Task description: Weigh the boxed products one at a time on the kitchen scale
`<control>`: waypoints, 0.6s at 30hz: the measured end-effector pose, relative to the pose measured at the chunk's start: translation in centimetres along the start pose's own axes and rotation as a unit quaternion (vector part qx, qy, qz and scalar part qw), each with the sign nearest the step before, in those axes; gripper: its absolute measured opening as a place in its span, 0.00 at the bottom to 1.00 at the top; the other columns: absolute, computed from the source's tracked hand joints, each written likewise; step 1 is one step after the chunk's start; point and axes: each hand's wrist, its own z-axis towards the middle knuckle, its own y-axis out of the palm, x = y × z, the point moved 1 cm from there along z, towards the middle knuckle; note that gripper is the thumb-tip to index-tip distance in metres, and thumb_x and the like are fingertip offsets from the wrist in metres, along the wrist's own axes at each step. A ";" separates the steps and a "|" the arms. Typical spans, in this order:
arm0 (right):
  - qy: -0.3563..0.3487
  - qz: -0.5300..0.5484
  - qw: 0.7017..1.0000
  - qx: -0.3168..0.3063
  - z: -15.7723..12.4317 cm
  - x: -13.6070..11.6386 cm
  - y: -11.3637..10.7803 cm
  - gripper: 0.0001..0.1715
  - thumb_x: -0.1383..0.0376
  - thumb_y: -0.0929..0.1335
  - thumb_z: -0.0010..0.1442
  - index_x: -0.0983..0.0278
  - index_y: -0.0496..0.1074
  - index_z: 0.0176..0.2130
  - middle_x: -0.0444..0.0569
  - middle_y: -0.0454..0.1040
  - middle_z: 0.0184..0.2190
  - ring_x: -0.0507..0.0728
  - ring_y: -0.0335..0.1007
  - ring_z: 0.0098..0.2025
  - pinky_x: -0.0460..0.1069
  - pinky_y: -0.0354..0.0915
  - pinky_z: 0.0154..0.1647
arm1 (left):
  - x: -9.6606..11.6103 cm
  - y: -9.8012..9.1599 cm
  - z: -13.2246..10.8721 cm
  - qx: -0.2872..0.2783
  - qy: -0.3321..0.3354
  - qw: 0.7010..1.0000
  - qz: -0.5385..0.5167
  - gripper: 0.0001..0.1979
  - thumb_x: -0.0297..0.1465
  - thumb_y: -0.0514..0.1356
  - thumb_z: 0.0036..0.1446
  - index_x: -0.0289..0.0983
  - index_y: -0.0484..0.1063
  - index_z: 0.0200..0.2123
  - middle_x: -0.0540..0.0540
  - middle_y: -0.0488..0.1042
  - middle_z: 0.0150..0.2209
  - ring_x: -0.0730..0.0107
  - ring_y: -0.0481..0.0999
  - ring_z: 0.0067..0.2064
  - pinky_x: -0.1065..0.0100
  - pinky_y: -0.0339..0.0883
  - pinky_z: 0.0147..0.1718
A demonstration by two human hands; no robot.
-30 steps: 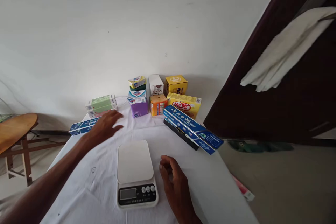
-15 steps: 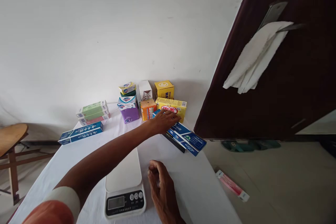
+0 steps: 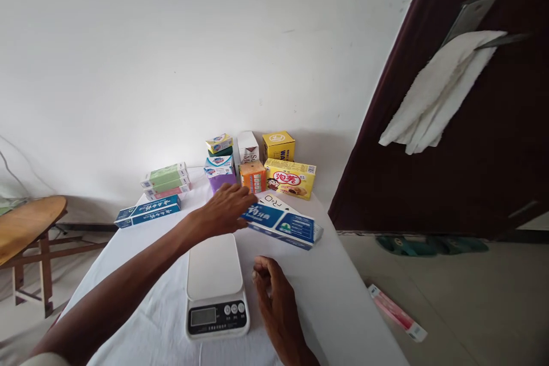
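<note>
My left hand (image 3: 225,209) is closed on one end of a long blue toothpaste box (image 3: 285,224), held just above the white tablecloth (image 3: 326,303) behind the scale. A white kitchen scale (image 3: 215,286) with a dark display sits in front of me, its platform bare. Beside the scale's right edge my right hand (image 3: 274,294) rests on the cloth with its fingers loosely curled and nothing in them.
Several small boxes stand at the table's far edge: yellow (image 3: 290,178), orange (image 3: 253,176), purple (image 3: 222,174), white (image 3: 248,147). Green and pink boxes (image 3: 166,180) and another blue box (image 3: 148,211) lie at the left. A wooden table (image 3: 26,223), a dark door (image 3: 463,143) and a pink box on the floor (image 3: 397,313) surround it.
My left hand crossed from the left side to the blue boxes at the right, took hold of one and brought it toward the scale. The right hand has stayed put.
</note>
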 end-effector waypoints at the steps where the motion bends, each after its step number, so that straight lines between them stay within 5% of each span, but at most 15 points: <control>1: -0.001 0.001 1.000 0.002 0.0 0.1 0.0 0.17 0.52 0.62 0.68 0.60 0.71 0.45 0.49 0.76 0.40 0.58 0.74 0.39 0.50 0.71 0.40 | -0.5 0.0 -2.2 0.000 -0.022 1.000 -0.013 0.17 0.33 0.64 0.62 0.37 0.67 0.53 0.41 0.73 0.49 0.54 0.71 0.50 0.57 0.60 0.49; 5: -0.001 0.000 1.000 0.005 0.0 0.6 0.0 0.18 0.53 0.62 0.68 0.61 0.72 0.47 0.52 0.77 0.43 0.59 0.75 0.42 0.52 0.71 0.43 | -1.9 0.7 -10.1 -0.021 -0.117 0.992 -0.049 0.18 0.36 0.66 0.62 0.39 0.67 0.52 0.44 0.74 0.47 0.55 0.73 0.48 0.57 0.60 0.48; 8: 0.013 -0.011 1.000 0.000 0.0 0.8 -0.1 0.19 0.52 0.63 0.66 0.61 0.72 0.47 0.52 0.77 0.43 0.60 0.75 0.42 0.52 0.72 0.41 | -1.9 1.9 -13.6 -0.060 -0.157 0.984 -0.065 0.16 0.36 0.66 0.61 0.39 0.69 0.49 0.44 0.74 0.45 0.55 0.73 0.47 0.56 0.61 0.47; 18: 0.106 -0.032 0.993 -0.028 0.3 0.2 -0.4 0.31 0.42 0.64 0.61 0.61 0.72 0.50 0.55 0.78 0.49 0.63 0.76 0.47 0.54 0.73 0.42 | -1.3 5.3 -15.3 -0.078 -0.168 0.977 -0.109 0.21 0.35 0.69 0.57 0.39 0.68 0.51 0.44 0.74 0.47 0.55 0.74 0.47 0.55 0.64 0.49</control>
